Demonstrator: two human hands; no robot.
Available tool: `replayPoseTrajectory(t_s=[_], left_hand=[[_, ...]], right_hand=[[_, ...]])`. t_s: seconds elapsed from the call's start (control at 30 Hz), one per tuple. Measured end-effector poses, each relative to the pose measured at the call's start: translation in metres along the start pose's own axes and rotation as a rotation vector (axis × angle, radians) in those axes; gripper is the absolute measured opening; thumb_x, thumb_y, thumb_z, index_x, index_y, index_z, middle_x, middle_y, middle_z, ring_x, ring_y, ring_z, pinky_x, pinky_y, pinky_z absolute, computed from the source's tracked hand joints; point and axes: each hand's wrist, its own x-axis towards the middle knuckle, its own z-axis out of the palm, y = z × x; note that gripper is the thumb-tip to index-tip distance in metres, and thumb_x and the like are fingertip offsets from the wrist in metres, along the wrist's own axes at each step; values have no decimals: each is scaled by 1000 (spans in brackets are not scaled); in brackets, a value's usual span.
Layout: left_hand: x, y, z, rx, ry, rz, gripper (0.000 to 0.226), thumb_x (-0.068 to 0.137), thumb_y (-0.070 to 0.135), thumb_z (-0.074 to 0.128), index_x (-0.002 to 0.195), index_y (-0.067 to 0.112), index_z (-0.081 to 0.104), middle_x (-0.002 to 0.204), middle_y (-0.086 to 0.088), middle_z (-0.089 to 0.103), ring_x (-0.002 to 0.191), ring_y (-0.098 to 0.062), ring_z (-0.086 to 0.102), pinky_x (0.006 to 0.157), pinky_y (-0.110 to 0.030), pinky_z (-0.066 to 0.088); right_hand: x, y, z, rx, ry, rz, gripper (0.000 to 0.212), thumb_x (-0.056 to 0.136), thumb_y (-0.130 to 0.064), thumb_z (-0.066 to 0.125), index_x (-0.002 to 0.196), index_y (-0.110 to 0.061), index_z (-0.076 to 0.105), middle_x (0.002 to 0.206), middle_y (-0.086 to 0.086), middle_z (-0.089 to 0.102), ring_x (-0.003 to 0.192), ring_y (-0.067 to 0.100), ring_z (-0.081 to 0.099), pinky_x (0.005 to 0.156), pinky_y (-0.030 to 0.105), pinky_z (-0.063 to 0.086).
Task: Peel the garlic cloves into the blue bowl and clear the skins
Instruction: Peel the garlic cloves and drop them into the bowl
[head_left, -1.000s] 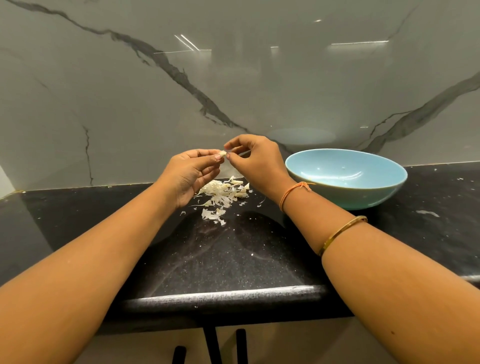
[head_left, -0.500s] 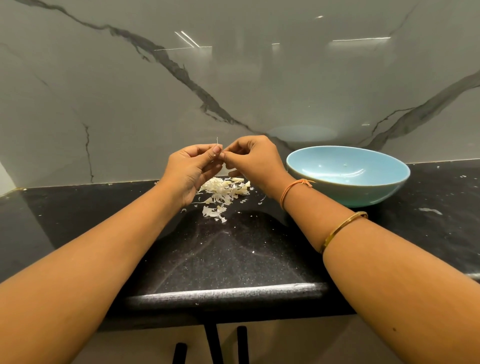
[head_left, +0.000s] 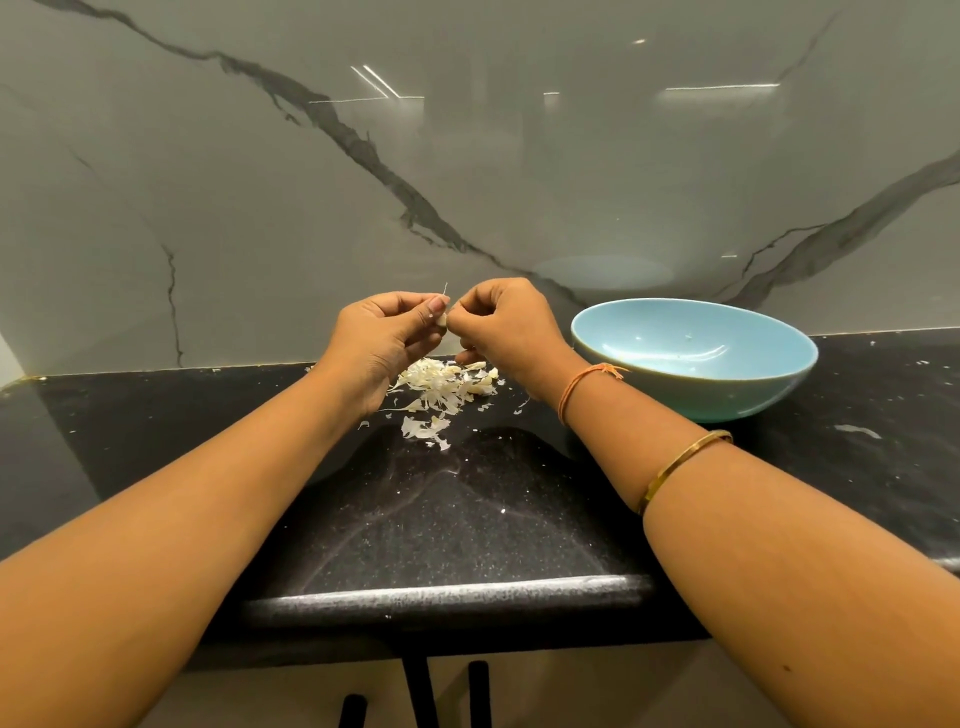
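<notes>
Papery white skin is what we are working loose. Our left hand (head_left: 387, 338) pinches a small garlic clove (head_left: 442, 320) between thumb and forefinger, its fingers (head_left: 423, 306) curled in round it. Our right hand (head_left: 501, 322) meets it from the other side, fingertips nipped on the clove's end, where a thin wisp of skin stands up.

Both hands hang above the pile of skins (head_left: 441, 387) on the black table (head_left: 467, 519). The blue bowl (head_left: 691, 387) sits just to the right of them, near the marble wall (head_left: 519, 156), with only a few pale specks showing inside.

To do this step well, we judge it best to hold the clove firmly without crushing it. We would catch the loose skin at the tip with a nail and draw it down the clove in one strip, turning the clove as each side comes bare. Working over the pile lets the flakes drop in one place, which should make clearing easier. The bare clove then wants only a short carry right into the bowl.

No brand, label or writing shows anywhere that we can read.
</notes>
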Motion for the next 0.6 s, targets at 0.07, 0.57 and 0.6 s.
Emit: replayPoseTrajectory(t_s=[0.07,0.57,0.6], left_hand=[[0,1,0,-29,-8,-16,6,86,4,62,84,4,68,70,-2,69,60,-5,63,58,-13,52],[-1,3,-2,-63,-4,-30,7,88,8,60,90,5,66,68,0,66,59,-5,62,57,-15,53],[0,3,-2,-48,8,-20,6,88,9,61,90,7,66,68,1,66,60,-4,63,58,-15,54]], right_hand=[[-1,0,0,9,-4,-1,19,86,-11,62,67,-8,58,59,-1,56,45,6,57,65,38,60],[2,6,-1,-126,18,3,16,87,-14,65,80,-1,61,69,6,59,56,13,60,60,29,58],[2,6,0,-88,-16,9,7,85,-9,65,82,-3,62,71,3,58,58,12,59,61,29,58]])
